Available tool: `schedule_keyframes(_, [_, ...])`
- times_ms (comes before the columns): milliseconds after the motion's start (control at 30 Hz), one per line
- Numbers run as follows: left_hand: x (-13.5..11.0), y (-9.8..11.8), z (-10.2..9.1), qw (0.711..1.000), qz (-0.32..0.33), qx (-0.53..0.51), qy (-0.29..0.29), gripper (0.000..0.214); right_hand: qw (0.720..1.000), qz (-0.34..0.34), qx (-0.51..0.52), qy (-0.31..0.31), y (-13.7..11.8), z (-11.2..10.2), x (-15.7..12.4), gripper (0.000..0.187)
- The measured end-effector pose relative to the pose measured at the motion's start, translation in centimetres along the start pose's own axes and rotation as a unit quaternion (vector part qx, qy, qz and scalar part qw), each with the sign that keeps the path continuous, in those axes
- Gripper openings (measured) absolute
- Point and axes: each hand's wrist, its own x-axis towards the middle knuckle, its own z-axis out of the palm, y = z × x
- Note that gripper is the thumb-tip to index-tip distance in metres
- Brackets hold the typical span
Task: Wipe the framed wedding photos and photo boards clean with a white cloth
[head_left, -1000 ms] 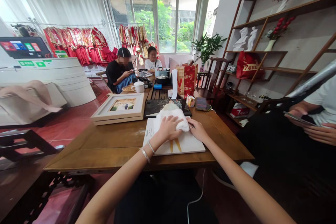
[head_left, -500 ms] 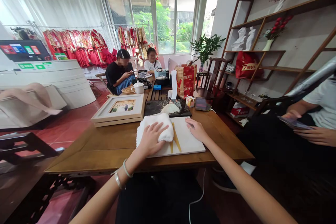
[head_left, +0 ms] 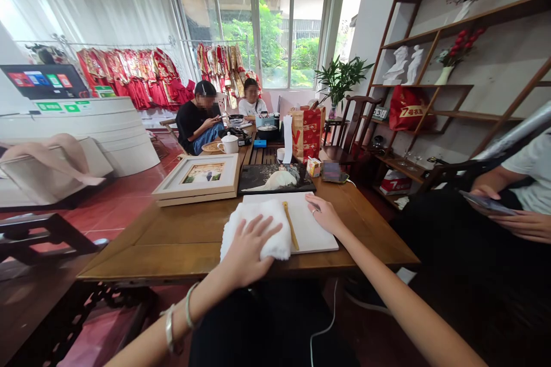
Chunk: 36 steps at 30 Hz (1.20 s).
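My left hand lies flat with spread fingers on a white folded towel, which rests on the near left part of a white board at the wooden table's front edge. My right hand presses flat on the board's right side, fingers stretched out. A thin yellow stick lies on the board between the towel and my right hand.
Behind the board lie a dark picture panel and stacked light wooden frames. A person at the right holds a phone. Two people sit at the far end near a red bag. Shelves stand at the right.
My left hand has dragged the towel from the board's far middle toward me and to the left, uncovering the yellow stick. My right hand has stayed on the board's right side.
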Motion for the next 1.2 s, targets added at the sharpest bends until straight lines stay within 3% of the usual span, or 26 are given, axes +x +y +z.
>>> schedule_keyframes(200, [6.4,-3.4,0.1,0.998,-0.001,0.041,0.043,0.063,1.0,0.008,-0.002,-0.001,0.0,0.0,-0.1,0.033])
schedule_keyframes(367, [8.5,-4.6,-0.4,0.998,-0.013,0.051,0.038,0.06,1.0,0.003,-0.008,-0.003,0.1,0.0,0.0,0.034])
schedule_keyframes(533, [7.0,-3.7,-0.7,0.999,-0.013,0.04,0.005,0.059,1.0,0.0,-0.001,-0.001,0.2,0.0,-0.1,0.033])
schedule_keyframes(800, [-1.0,1.5,0.2,0.999,-0.023,0.023,-0.018,0.084,1.0,-0.004,-0.002,0.008,0.0,0.0,0.0,0.032])
schedule_keyframes(900, [-2.5,2.4,-0.1,0.999,-0.022,0.014,-0.04,0.087,1.0,-0.003,-0.007,0.007,-0.1,0.0,0.0,0.033])
schedule_keyframes(1033, [-1.8,2.4,-0.6,0.998,-0.033,0.003,-0.05,0.082,1.0,-0.003,-0.011,0.006,-0.2,0.0,0.0,0.033])
schedule_keyframes(1200, [2.1,1.7,0.0,0.999,-0.049,0.011,-0.011,0.07,1.0,-0.003,-0.002,0.008,0.1,0.0,0.0,0.032])
